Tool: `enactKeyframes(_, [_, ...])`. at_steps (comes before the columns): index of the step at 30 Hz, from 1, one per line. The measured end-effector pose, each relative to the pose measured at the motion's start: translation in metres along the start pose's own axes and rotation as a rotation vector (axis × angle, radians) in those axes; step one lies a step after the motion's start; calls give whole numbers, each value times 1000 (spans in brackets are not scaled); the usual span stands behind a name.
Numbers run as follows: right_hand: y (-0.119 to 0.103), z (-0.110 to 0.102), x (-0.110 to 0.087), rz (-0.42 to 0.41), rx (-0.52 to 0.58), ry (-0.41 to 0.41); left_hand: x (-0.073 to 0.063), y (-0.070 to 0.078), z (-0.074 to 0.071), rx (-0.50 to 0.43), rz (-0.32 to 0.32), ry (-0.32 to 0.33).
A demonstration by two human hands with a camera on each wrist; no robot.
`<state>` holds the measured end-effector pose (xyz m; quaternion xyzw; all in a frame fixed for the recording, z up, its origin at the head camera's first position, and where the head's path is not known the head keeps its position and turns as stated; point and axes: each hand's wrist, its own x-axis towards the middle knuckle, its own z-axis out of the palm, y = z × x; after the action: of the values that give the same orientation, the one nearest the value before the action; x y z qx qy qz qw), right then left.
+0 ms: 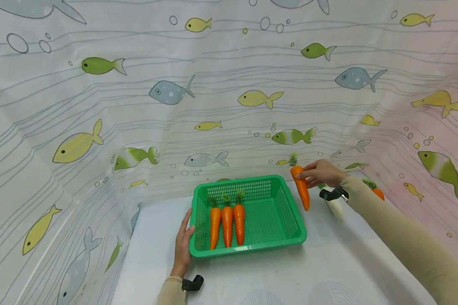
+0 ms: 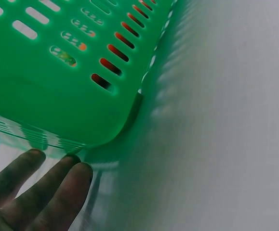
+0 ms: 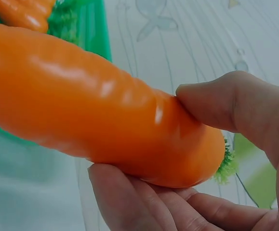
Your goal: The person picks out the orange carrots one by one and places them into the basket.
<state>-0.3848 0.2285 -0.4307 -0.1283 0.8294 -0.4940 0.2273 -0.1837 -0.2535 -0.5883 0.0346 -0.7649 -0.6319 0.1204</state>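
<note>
My right hand (image 1: 321,173) pinches an orange carrot (image 1: 300,188) near its leafy top, thumb on one side and fingers on the other. The carrot hangs tip down just past the right side of a green plastic basket (image 1: 248,250). In the right wrist view the carrot (image 3: 100,106) fills much of the picture. Three more carrots (image 1: 227,224) lie side by side in the basket's left half, leafy tops toward the back. My left hand (image 1: 182,250) rests against the basket's left side with extended fingers; in the left wrist view several fingertips (image 2: 76,178) show beside the basket's corner.
A white radish (image 1: 333,205) with a green top lies on the white table (image 1: 152,250) under my right wrist. Farther right, another orange vegetable (image 1: 378,193) with leaves is partly hidden behind my sleeve. A fish-patterned sheet (image 1: 229,127) stands around the back and sides.
</note>
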Motion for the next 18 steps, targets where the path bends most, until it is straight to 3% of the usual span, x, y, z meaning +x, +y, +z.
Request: enactKeyframes(18, [-23,52,12,-42,66,-114,0,4,0,22,12,13])
